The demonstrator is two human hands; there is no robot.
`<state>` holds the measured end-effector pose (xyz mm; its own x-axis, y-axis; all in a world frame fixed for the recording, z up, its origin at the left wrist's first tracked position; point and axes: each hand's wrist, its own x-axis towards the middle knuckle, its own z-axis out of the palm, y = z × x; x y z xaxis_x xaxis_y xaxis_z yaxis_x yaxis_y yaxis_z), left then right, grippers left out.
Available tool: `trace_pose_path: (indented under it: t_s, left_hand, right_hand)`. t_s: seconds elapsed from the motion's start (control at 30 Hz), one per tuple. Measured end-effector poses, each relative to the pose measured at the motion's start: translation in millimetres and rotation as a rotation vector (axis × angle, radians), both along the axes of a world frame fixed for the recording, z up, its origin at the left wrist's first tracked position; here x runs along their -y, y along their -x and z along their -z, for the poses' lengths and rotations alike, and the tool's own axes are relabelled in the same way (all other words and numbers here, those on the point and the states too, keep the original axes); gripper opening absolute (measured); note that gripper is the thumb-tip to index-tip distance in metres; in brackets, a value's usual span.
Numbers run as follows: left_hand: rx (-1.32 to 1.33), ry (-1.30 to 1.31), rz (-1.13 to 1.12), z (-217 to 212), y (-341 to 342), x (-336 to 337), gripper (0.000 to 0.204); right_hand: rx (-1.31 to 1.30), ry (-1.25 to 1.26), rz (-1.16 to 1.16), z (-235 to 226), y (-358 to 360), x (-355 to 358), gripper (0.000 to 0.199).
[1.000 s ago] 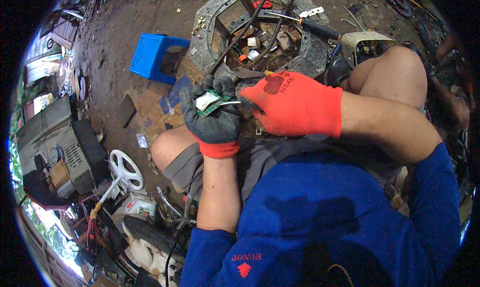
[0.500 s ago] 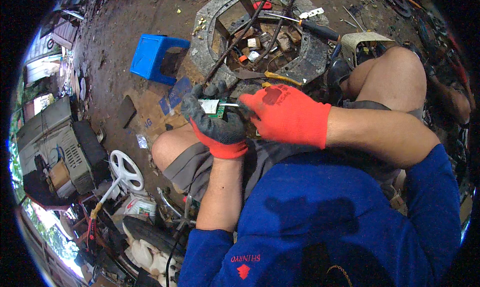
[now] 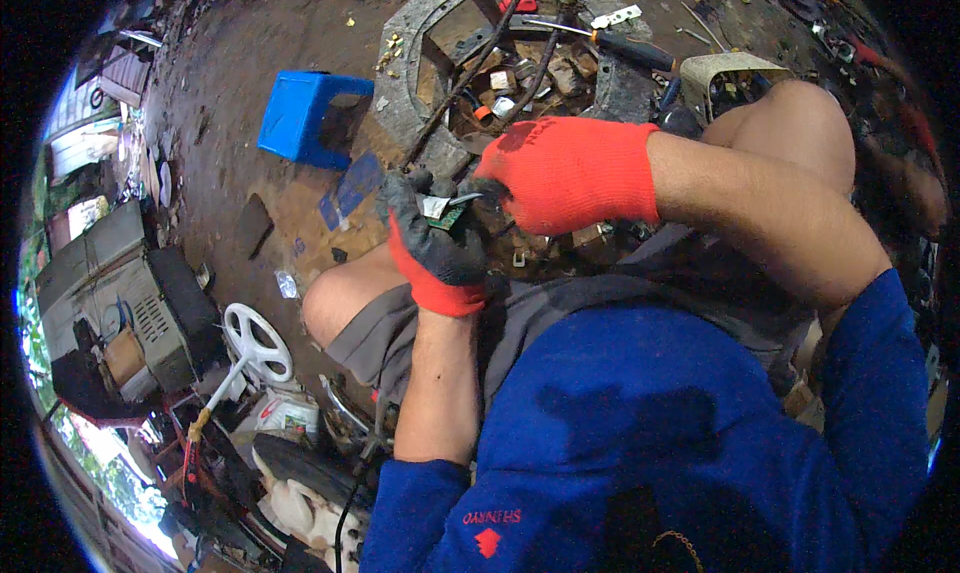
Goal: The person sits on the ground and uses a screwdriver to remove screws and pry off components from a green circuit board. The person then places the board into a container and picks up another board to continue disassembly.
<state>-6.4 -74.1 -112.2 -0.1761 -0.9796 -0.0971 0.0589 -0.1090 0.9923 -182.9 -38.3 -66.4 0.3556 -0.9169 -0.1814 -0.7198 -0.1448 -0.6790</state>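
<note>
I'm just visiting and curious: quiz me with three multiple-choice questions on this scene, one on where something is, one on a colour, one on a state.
1. Where is the blue box?
A. On the ground left of the round metal frame
B. On the person's knee
C. Inside the frame

2. What colour is the back of the right glove?
A. Green
B. Red-orange
C. White

3. What is the left hand doing?
A. Lying open on the ground
B. Resting on the box
C. Gripping a small circuit board

Answers: 1 A, the box sits on the dirt beside the frame. 2 B, the glove is bright red-orange. 3 C, the dark fingers close around the board.
</note>
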Motion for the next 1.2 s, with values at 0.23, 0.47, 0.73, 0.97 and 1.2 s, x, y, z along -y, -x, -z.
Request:
trace_pose_path:
  t_s: [0.23,0.47,0.73,0.97,1.2]
  left_hand:
    - [-0.406,-0.574,0.009,0.0,-8.2,13.9,0.033]
    - [-0.407,-0.628,0.276,-12.9,1.8,17.7,0.042]
    - [-0.749,-0.615,0.115,-3.8,-10.7,27.5,0.032]
    - [-0.905,-0.728,0.113,-13.1,-16.4,28.9,0.035]
    - [-0.739,-0.608,0.418,-17.3,-20.4,27.4,0.039]
  right_hand:
    - [-0.063,-0.027,-0.049,-16.4,6.6,2.1,0.029]
    - [-0.102,-0.098,-0.094,-26.1,13.9,8.7,0.03]
    - [-0.068,0.126,-0.007,-16.4,8.3,-9.7,0.025]
    - [0.01,0.078,0.102,-27.2,14.4,-16.8,0.026]
    - [0.259,0.342,0.295,4.3,8.0,-12.5,0.037]
